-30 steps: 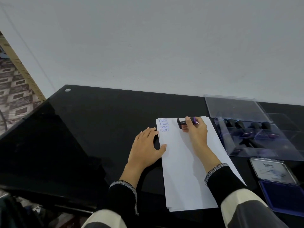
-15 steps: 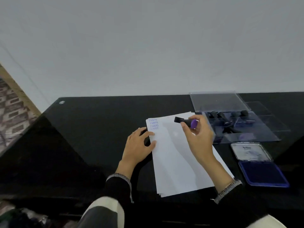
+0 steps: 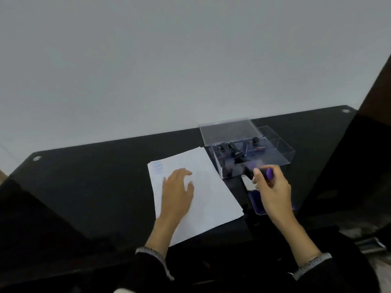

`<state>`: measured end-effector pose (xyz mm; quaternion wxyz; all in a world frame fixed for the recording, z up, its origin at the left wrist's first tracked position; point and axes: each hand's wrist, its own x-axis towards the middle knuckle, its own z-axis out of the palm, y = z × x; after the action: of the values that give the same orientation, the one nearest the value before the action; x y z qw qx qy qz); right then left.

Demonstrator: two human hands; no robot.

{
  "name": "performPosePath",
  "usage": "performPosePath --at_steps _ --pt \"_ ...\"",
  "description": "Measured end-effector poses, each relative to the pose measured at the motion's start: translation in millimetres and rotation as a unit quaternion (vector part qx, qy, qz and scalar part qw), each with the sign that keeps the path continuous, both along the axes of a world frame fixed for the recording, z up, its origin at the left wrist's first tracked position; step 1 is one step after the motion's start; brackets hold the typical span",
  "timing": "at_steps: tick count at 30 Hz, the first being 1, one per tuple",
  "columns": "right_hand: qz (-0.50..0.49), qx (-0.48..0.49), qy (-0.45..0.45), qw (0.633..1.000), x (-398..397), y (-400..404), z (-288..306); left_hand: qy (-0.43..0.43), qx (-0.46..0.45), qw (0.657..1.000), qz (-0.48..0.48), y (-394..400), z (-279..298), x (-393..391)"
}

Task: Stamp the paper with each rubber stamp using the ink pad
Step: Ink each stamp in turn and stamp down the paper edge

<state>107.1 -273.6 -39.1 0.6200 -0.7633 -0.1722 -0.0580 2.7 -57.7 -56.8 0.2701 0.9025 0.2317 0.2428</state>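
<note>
Blue ink pad (image 3: 257, 205) on worktop (image 3: 84, 187), mostly hidden by right hand (image 3: 273, 189), whose grip holds a black rubber stamp (image 3: 259, 173). Left hand (image 3: 177, 189) lies flat on paper (image 3: 211, 197); stamp marks blurry.

A white stack of paper (image 3: 203, 187) is laid flat on the black desk (image 3: 95, 187), turned at a slant, with a few blue stamp marks (image 3: 157, 166) printed at its far left corner. A black rubber stamp (image 3: 257, 173) with a purple end is held tilted in the air just to the right of the paper. The ink pad (image 3: 257, 200) is seen open on the desk to the right of the paper, its blue surface partly hidden. Beyond it, further black stamps (image 3: 232, 149) are kept in an open clear plastic case (image 3: 283, 153), near the paper's far right corner.
</note>
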Motion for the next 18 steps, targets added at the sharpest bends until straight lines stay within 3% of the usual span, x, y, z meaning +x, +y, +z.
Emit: performPosePath --at_steps 3,8,14,18 --pt "-0.03 0.013 0.041 0.999 8 -21 -6 -0.022 0.003 0.994 -0.107 -62 -6 17" --pt "-0.05 -0.027 0.052 0.997 23 -47 -11 0.054 0.056 0.981 -0.178 -111 -18 33" --pt "0.016 -0.173 0.015 0.985 34 -48 -6 0.11 0.1 0.969 -0.198 -115 -33 33" --pt "0.05 -0.287 -0.027 0.956 40 -37 0 0.112 0.095 0.969 -0.199 -115 -33 33"
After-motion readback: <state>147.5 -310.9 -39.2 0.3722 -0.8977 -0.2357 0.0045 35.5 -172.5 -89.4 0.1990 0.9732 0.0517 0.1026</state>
